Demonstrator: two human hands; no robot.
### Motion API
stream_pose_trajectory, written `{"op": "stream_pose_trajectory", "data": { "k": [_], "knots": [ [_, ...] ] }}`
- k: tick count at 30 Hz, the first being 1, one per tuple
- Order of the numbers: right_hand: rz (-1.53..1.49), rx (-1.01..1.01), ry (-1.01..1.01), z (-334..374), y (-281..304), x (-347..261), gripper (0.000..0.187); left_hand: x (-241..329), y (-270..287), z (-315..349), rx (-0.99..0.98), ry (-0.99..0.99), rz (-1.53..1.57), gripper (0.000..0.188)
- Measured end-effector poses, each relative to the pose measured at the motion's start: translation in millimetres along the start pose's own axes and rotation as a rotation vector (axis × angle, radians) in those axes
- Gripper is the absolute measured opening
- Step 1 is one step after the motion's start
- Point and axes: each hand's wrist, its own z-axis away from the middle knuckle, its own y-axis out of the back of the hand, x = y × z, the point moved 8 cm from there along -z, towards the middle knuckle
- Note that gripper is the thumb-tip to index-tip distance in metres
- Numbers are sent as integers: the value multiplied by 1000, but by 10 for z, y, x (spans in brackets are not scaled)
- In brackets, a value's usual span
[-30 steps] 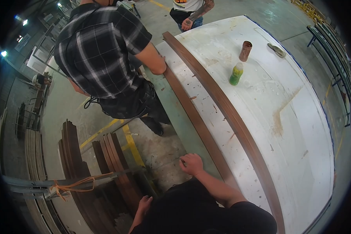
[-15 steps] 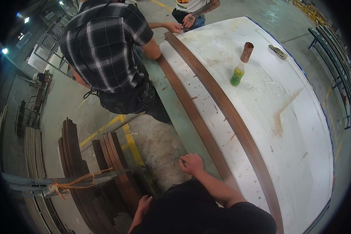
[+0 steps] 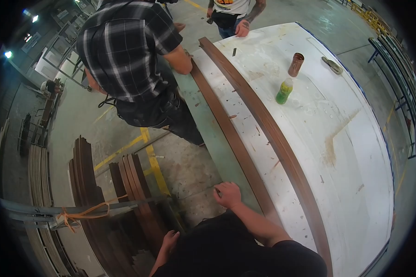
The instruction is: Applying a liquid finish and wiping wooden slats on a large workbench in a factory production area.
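One bare left hand hangs near, at left; whether its bent fingers hold anything cannot be told. The bare right hand, fingers curled, contents unclear, sits at the flat green board. To its right lie a flat brown strip and a long grooved brown bar; farther stands a green plastic bottle.

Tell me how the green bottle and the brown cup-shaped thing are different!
The green bottle has a bright green body, while the brown cup-shaped thing is brown. The bottle narrows toward a pale top; the cup-shaped thing has a wide, open top. The bottle is nearer the camera than the cup-shaped thing. Both stand on the white table.
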Motion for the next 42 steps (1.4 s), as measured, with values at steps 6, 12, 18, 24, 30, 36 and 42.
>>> {"op": "stream_pose_trajectory", "data": {
  "k": [6,12,18,24,30,36,42],
  "knots": [
    [-6,3,-6,20,-12,18,8,43,-37,34,9,15,62,71],
    [-3,-10,-11,-32,17,-32,7,-65,-15,14,-31,40,0,77],
    [50,-23,3,-48,-59,7,9,-395,-133,-136,71,-1,119,70],
    [189,-236,-79,-20,-235,107,21,-566,-105,-4,171,-64,-53,42],
    [-234,-361,-412,-283,-297,-85,27,-1135,98,157,786,-81,82,41],
    [-350,-403,210,-534,-403,-1899,52,-347,-124,121,167,106,1370,87],
    [-607,-651,736,292,-716,-3686,58,432,75,-225,-71,-715,1659,90]
  ]
}}
